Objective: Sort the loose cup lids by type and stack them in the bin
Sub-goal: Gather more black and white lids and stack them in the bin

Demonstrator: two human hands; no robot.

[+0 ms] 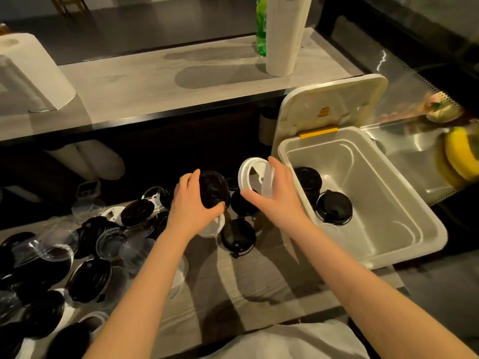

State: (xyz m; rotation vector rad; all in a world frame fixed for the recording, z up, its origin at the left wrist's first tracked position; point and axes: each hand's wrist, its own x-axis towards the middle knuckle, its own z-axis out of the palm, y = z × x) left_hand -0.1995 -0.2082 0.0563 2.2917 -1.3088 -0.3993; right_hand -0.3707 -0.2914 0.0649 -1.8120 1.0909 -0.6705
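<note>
My left hand (190, 203) grips a black cup lid (213, 189), held tilted above the counter. My right hand (274, 196) holds a white lid (250, 174) on edge, just left of the white bin (404, 244). Inside the bin stand two stacks of black lids (334, 208), against its left wall. A heap of loose black and clear lids (90, 244) covers the counter at the left. One black lid (238, 237) lies alone between my forearms, and a white lid (212, 228) lies partly under my left hand.
The bin's hinged lid (329, 110) stands open behind it. On the raised shelf behind are a paper towel roll (285, 35), a green bottle (261, 24) and another roll (28, 71) at the left. A metal tray with yellow fruit (461, 154) is right of the bin.
</note>
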